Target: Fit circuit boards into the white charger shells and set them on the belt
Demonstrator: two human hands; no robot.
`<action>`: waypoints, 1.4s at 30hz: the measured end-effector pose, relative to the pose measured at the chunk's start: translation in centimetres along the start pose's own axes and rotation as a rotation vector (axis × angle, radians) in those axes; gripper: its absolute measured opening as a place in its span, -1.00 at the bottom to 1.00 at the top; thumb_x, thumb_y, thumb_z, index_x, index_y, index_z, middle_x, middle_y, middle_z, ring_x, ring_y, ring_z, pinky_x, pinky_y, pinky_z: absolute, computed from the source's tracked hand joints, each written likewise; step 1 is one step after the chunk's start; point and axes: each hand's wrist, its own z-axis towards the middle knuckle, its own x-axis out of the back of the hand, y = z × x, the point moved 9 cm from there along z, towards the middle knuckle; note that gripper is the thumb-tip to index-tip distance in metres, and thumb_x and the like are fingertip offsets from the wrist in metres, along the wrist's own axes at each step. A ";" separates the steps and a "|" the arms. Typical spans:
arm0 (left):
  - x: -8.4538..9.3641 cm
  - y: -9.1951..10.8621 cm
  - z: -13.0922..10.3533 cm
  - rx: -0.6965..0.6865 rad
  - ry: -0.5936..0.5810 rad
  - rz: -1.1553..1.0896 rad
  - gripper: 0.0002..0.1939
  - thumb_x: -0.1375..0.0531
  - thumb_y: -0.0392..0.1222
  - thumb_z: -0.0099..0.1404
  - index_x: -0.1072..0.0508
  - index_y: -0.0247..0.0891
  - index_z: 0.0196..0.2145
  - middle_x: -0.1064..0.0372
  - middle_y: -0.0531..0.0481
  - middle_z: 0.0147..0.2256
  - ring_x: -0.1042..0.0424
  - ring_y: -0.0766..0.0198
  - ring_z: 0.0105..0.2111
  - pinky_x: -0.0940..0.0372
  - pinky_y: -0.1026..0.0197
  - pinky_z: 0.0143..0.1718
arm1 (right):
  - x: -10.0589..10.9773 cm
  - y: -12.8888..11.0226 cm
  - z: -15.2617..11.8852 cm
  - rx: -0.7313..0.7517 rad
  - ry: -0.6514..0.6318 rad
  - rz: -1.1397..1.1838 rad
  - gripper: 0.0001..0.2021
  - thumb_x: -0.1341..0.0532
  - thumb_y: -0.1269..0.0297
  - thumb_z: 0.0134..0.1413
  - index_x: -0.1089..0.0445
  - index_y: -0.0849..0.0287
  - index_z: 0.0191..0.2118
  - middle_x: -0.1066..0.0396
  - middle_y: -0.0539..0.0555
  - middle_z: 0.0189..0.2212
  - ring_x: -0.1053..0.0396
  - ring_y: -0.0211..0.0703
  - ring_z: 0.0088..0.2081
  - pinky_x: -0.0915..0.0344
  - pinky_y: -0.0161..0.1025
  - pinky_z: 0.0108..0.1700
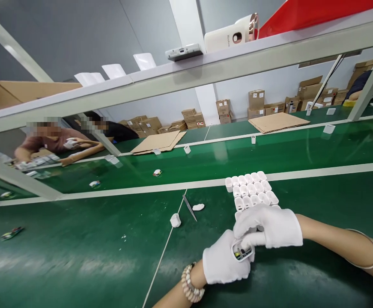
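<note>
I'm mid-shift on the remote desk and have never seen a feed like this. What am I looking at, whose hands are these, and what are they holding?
There is no machine here: you see a person's own two hands in white gloves. The single picture comes from a camera on that person's head, looking forward and down.

The left hand, below a beaded bracelet, holds a small white casing with electronic parts showing inside. The right hand has its fingers at the casing's opening.

On the green work surface, rows of similar white casings stand just beyond the hands. Left of them lie a slim pointed tool, probably tweezers, and a small white piece. A circuit board lies at far left.
</note>
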 end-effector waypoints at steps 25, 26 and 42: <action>12.8 -1.0 2.1 -0.368 0.830 0.508 -0.48 -0.07 -0.11 0.14 -0.29 -0.29 0.06 -0.36 -0.02 -0.28 -0.35 0.27 -0.47 -0.35 0.07 -0.29 | 21.0 24.3 -13.7 -0.924 0.859 -0.613 -0.71 -0.17 0.14 0.32 -0.39 0.20 0.02 -0.44 0.12 -0.08 -0.45 -0.13 -0.15 -0.43 -0.08 -0.09; 12.9 -1.2 2.3 -0.345 0.832 0.528 -0.45 -0.06 -0.12 0.15 -0.26 -0.29 0.11 -0.36 -0.01 -0.27 -0.36 0.26 -0.46 -0.36 0.06 -0.27 | 21.0 24.9 -14.1 -0.951 0.861 -0.631 -0.71 -0.17 0.14 0.32 -0.38 0.20 0.03 -0.44 0.12 -0.09 -0.45 -0.13 -0.16 -0.43 -0.09 -0.10; 12.3 2.3 5.5 0.093 0.795 1.103 -0.58 -0.01 -0.18 0.41 -0.28 -0.19 0.19 -0.52 -0.16 -0.16 -0.53 0.04 -0.21 -0.20 0.18 -0.29 | 19.1 24.0 -10.0 -0.778 0.801 -1.079 -0.54 -0.24 0.19 0.23 -0.25 0.19 0.20 -0.13 0.21 0.25 -0.13 0.16 0.23 -0.11 0.17 0.21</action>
